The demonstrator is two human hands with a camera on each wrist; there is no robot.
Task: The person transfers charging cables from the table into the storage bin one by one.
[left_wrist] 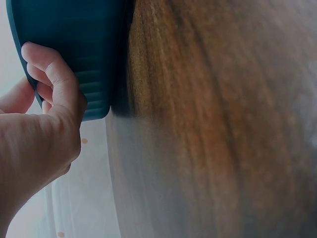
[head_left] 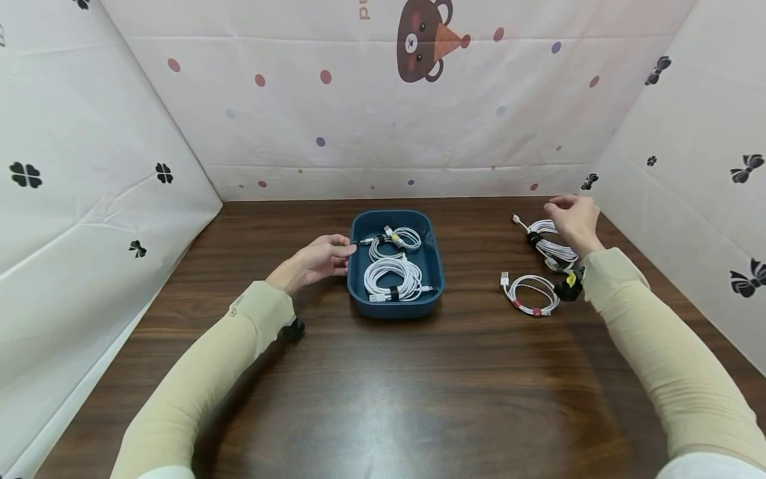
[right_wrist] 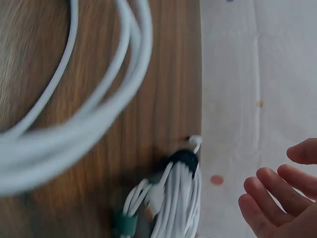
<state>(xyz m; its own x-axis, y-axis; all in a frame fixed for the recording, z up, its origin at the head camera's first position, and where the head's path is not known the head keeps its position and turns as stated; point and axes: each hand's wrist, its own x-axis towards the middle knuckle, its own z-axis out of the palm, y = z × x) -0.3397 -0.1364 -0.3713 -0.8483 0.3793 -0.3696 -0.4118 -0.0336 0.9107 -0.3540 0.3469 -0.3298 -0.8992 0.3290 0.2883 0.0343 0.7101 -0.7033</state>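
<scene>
A dark blue plastic box (head_left: 396,310) stands on the table with several coiled white cables (head_left: 393,278) inside. At its left wall my left hand (head_left: 323,258) pinches the rim, fingers along the outer side (left_wrist: 62,82) and thumb over the edge. My right hand (head_left: 576,219) is raised over a bundled white cable (head_left: 556,251), thumb apart from the relaxed fingers and nothing between them. That bundle (right_wrist: 179,203) has a black strap, and a green strap (right_wrist: 126,224) shows beside it. Nearer lies a single white cable coil (head_left: 529,278) with red ties.
The brown wooden table (head_left: 383,386) is bordered by white printed cloth at the back (head_left: 287,120), left (head_left: 90,219) and right (head_left: 688,166). A black wrist camera (head_left: 568,287) under the right sleeve overlaps the red-tied coil's edge in the head view.
</scene>
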